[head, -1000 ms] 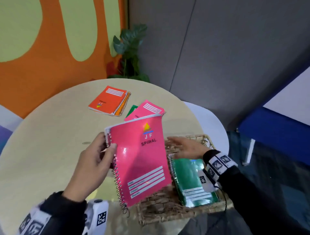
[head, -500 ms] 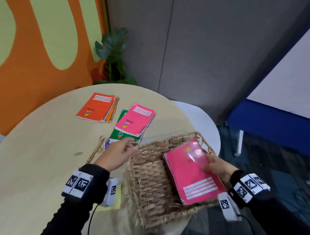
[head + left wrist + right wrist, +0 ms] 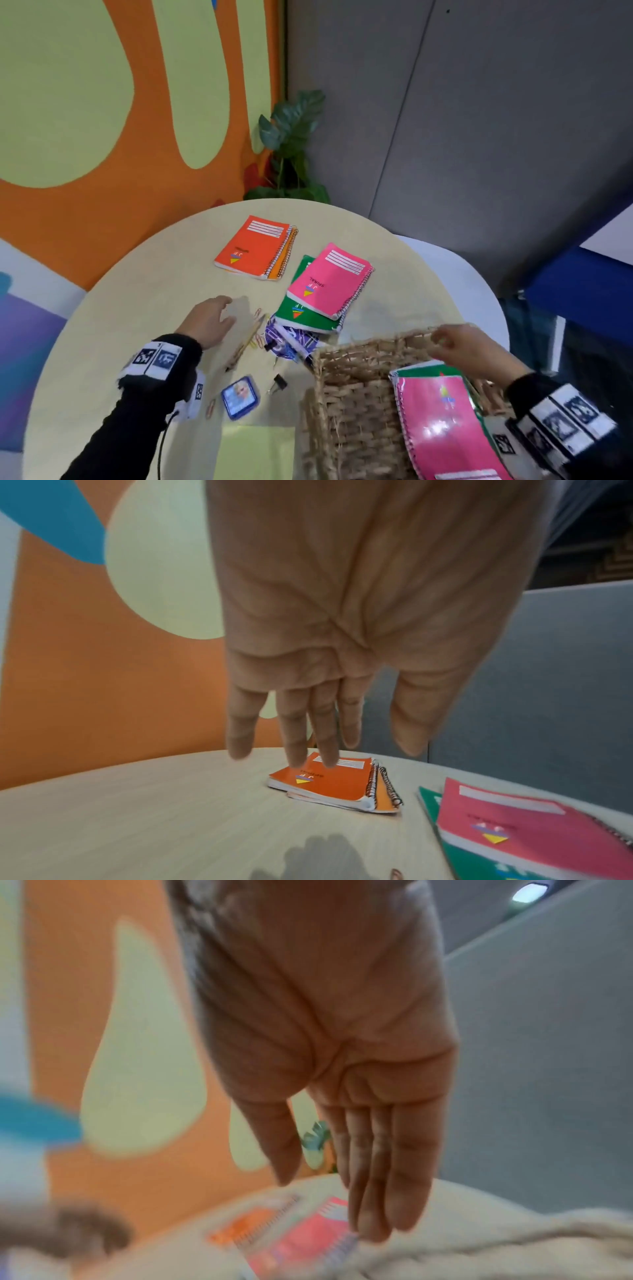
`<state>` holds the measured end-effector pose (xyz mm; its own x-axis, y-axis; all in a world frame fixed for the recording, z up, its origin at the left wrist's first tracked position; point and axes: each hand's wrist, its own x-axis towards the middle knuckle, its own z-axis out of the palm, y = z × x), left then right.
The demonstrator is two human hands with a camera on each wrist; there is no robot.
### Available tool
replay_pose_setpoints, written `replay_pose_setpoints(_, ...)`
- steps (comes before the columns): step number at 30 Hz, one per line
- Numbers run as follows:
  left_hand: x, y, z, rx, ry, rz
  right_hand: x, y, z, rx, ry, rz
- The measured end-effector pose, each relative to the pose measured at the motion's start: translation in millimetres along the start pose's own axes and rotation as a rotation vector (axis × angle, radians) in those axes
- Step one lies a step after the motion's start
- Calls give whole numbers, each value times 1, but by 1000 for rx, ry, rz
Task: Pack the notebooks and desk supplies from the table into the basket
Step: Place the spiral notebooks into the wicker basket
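My left hand (image 3: 226,310) hovers open above the round table (image 3: 137,325), left of a pencil (image 3: 250,339); in the left wrist view its straight fingers (image 3: 322,737) point toward the orange notebooks (image 3: 329,783). My right hand (image 3: 445,339) is open over the far rim of the wicker basket (image 3: 356,394), and its fingers (image 3: 383,1177) are straight and hold nothing. A pink notebook (image 3: 445,428) lies in the basket on a green one (image 3: 424,370). On the table lie the orange notebooks (image 3: 257,248) and a pink notebook (image 3: 330,279) on a green notebook (image 3: 301,313).
Small items lie between my left hand and the basket: paper clips (image 3: 258,313), a purple patterned pouch (image 3: 291,339), a black binder clip (image 3: 279,382), a blue tin (image 3: 239,397) and a yellow sticky pad (image 3: 257,448). A plant (image 3: 291,144) stands behind the table.
My right hand let go of the pink notebook, which now lies in the basket, and rose to the far rim. My left hand left the basket's corner and moved left over the table.
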<state>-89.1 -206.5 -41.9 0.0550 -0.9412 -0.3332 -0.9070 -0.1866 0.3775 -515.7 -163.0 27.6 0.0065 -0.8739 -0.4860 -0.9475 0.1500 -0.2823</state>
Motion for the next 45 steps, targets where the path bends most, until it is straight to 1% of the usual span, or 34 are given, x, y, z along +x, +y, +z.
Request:
replay_pose_setpoints(1,13,0,-1,39,15,-3,18,-20,-10,271,52,-46)
replay_pose_setpoints(2,27,1,-3,68,34,-14,35,-45,-19,526,57,-59)
replay_pose_setpoints(3,40,4,-4,96,47,-32,54,-67,-23,737,20,-31)
replay_pose_setpoints(5,64,14,-5,145,58,-43,92,-111,-22,944,-60,85)
replay_pose_setpoints(6,74,20,-4,163,51,-37,113,-128,-16,989,-87,162)
replay_pose_setpoints(7,84,25,-2,169,44,-31,131,-138,-8,961,-110,244)
replay_pose_setpoints(8,94,28,2,163,40,-26,152,-140,2,838,-121,274)
replay_pose_setpoints(9,103,30,6,149,34,-27,170,-138,13,677,-140,262)
replay_pose_setpoints(10,113,31,10,134,33,-28,177,-139,19,492,-185,245)
replay_pose_setpoints(11,123,32,14,128,32,-29,187,-136,29,315,-152,170)
replay_pose_setpoints(12,132,33,18,136,33,-30,189,-135,33,168,-157,111)
replay_pose_setpoints(13,139,35,21,157,32,-31,190,-137,38,108,-191,131)
replay_pose_setpoints(15,154,37,27,207,19,-38,194,-141,48,80,-247,228)
replay_pose_setpoints(17,168,39,37,228,12,-57,200,-142,50,94,-192,280)
replay_pose_setpoints(18,176,39,43,230,21,-66,204,-141,52,77,-197,265)
replay_pose_setpoints(19,180,40,46,237,29,-72,209,-138,51,89,-184,229)
replay_pose_setpoints(20,185,40,49,252,41,-69,215,-136,49,157,-170,204)
replay_pose_setpoints(22,190,40,55,285,41,-61,218,-140,44,448,-155,205)
replay_pose_setpoints(24,193,38,60,328,37,-67,213,-146,32,770,-29,317)
replay_pose_setpoints(25,192,39,60,363,38,-71,207,-152,19,882,30,317)
replay_pose_setpoints(26,193,39,61,396,50,-56,200,-157,6,976,56,294)
replay_pose_setpoints(28,188,45,56,449,35,-27,179,-161,-22,1015,99,166)
replay_pose_setpoints(30,184,51,42,366,21,-25,150,-155,-50,1015,134,48)
replay_pose_setpoints(31,180,53,32,293,36,-28,132,-149,-63,989,148,-13)
replay_pose_setpoints(34,167,54,1,126,195,-48,86,-122,-94,824,190,-170)
replay_pose_setpoints(35,159,54,-10,89,250,-57,71,-112,-100,715,236,-227)
replay_pose_setpoints(37,139,52,-31,25,369,-69,44,-93,-108,398,386,-339)
replay_pose_setpoints(38,129,50,-41,8,440,-68,30,-85,-110,259,439,-376)
replay_pose_setpoints(39,116,50,-53,8,506,-61,16,-79,-114,150,459,-409)
replay_pose_setpoints(40,101,49,-62,22,569,-39,1,-75,-119,70,417,-460)
replay_pose_setpoints(42,69,44,-81,67,687,31,-25,-71,-122,-139,225,-552)
replay_pose_setpoints(44,32,37,-97,123,782,107,-41,-74,-112,-498,-7,-569)
replay_pose_setpoints(45,17,31,-102,143,816,152,-46,-76,-100,-662,-89,-557)
